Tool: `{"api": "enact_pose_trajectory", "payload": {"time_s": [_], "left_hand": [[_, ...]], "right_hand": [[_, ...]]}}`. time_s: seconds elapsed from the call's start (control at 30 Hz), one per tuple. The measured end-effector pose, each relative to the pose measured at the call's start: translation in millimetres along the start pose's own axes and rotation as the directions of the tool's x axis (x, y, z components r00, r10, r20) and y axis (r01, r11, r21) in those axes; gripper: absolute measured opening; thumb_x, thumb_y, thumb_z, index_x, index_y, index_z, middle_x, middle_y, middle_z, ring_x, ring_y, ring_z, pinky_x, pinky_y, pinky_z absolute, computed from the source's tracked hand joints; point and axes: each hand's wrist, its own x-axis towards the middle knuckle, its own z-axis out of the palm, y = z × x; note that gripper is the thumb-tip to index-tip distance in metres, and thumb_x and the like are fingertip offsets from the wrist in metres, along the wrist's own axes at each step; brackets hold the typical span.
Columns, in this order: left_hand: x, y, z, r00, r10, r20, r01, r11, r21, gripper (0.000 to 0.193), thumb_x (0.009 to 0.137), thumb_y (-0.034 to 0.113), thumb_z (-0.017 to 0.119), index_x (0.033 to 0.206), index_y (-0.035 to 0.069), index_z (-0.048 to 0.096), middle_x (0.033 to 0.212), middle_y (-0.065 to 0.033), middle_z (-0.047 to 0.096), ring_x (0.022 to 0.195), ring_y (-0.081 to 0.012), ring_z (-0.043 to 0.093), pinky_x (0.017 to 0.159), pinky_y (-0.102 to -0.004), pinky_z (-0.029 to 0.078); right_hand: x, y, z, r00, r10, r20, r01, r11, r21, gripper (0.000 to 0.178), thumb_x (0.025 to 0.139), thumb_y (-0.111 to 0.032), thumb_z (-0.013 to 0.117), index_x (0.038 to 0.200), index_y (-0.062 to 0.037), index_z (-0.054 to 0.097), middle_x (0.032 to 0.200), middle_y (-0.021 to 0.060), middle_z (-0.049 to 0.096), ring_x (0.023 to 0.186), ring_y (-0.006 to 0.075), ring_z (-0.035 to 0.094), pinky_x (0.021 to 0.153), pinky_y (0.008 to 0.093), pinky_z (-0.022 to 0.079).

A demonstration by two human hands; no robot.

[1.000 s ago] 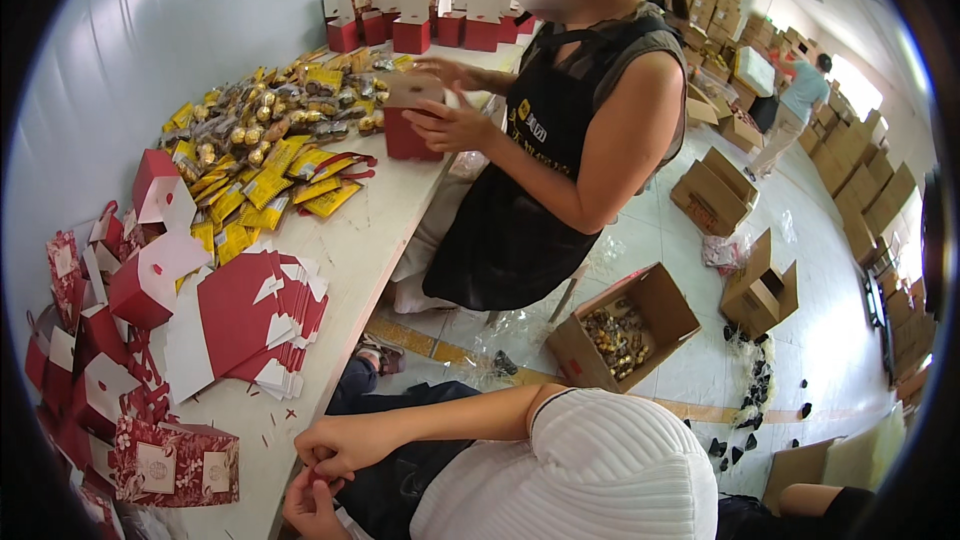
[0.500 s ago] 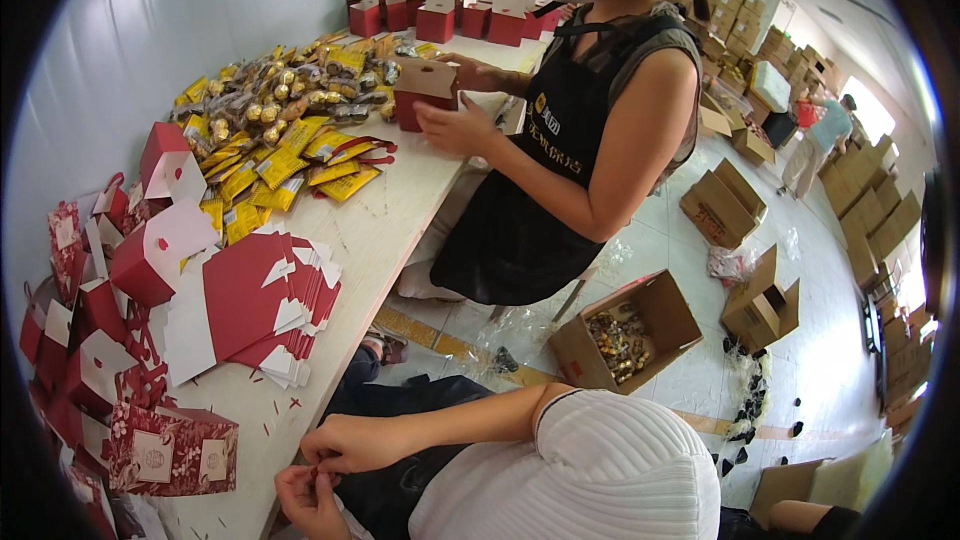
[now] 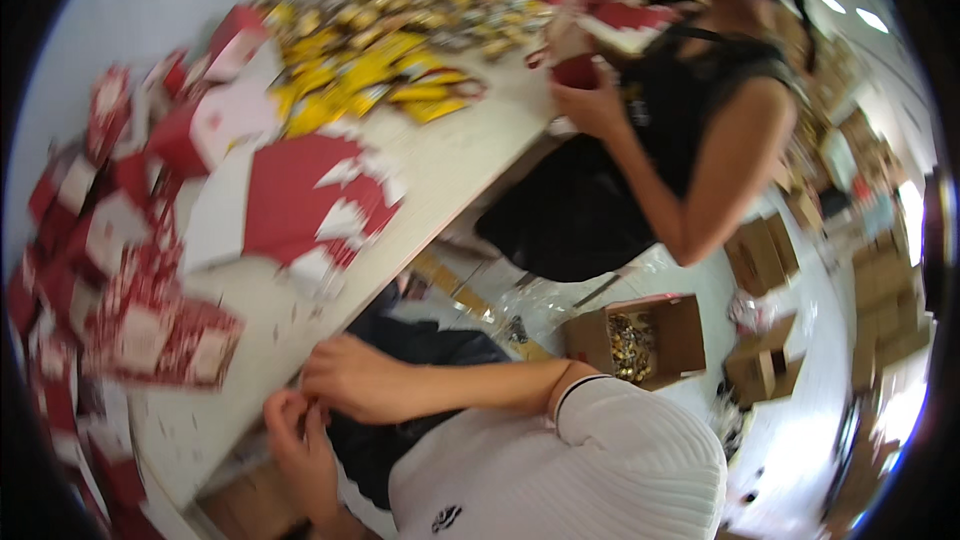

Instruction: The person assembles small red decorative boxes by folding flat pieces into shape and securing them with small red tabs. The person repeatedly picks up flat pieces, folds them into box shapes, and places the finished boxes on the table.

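My right hand (image 3: 350,377) and my left hand (image 3: 303,448) meet at the table's near edge, fingers bent and fingertips together. Both look closed in a pinch; whatever they hold is too small and blurred to make out. Nearest to them on the white table (image 3: 455,175) is a patterned red box (image 3: 170,335) with pale panels. Farther along lies a fanned stack of flat red and white box blanks (image 3: 300,190). Folded red boxes with white flaps (image 3: 190,140) crowd the left side.
Yellow packets (image 3: 370,75) and gold-wrapped sweets (image 3: 400,5) are heaped at the back. Across the corner a co-worker in a black apron (image 3: 590,210) holds a red box (image 3: 577,70). A carton of wrapped pieces (image 3: 675,335) stands on the floor, with other cartons (image 3: 760,255) beyond.
The view has swung, so the table and co-worker sit farther right and higher. The co-worker's box has turned and a strap shows beside it. My hands stay together, the left lower and less curled.
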Motion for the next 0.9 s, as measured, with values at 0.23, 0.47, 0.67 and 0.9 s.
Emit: {"api": "enact_pose_trajectory", "payload": {"time_s": [0.23,0.47,0.67,0.9], "left_hand": [[-2.3,-2.8,-14.2,1.000,0.017,-0.009,-0.017,0.995,-0.095,0.021,0.081,-0.004,0.052,0.101,-0.001,0.044,0.091,-0.0055,0.049,0.070,-0.0111,0.054,0.064,-0.0220,0.046],[14.1,-5.6,-69.1,0.651,0.488,-0.582,-0.424,0.869,0.255,0.044,0.071,0.011,0.070,0.105,0.002,0.044,0.107,-0.0108,0.054,0.098,-0.0180,0.052,0.075,-0.0276,0.044],[90.7,-6.5,-100.5,0.814,0.364,-0.452,-0.383,0.922,0.054,0.048,0.066,0.019,0.074,0.105,0.001,0.053,0.102,-0.0099,0.057,0.092,-0.0209,0.049,0.088,-0.0338,0.035],[69.6,23.2,-75.3,0.837,0.483,-0.257,-0.355,0.837,0.416,0.010,0.070,0.013,0.068,0.074,0.005,0.064,0.071,-0.0042,0.061,0.069,-0.0202,0.048,0.071,-0.0315,0.035]], "right_hand": [[12.2,-16.9,2.8,0.999,-0.038,0.014,0.039,0.998,-0.057,0.017,0.062,-0.001,0.061,0.079,-0.0033,0.058,0.073,0.0100,0.052,0.071,0.0277,0.051,0.063,0.0346,0.040],[21.1,-16.6,-16.1,0.938,0.342,0.046,-0.325,0.830,0.453,0.008,0.077,0.005,0.057,0.082,0.0003,0.061,0.076,0.0032,0.056,0.067,0.0066,0.049,0.056,0.0197,0.036],[54.1,-5.0,-3.7,0.861,0.497,0.113,-0.273,0.264,0.925,0.006,0.080,-0.003,0.056,0.084,0.0013,0.057,0.076,0.0068,0.059,0.069,0.0113,0.054,0.065,0.0219,0.042],[84.4,-8.4,25.4,0.860,0.507,0.051,-0.095,0.062,0.994,0.004,0.083,-0.004,0.053,0.085,-0.0003,0.054,0.073,0.0075,0.060,0.064,0.0114,0.055,0.061,0.0231,0.045]]}}
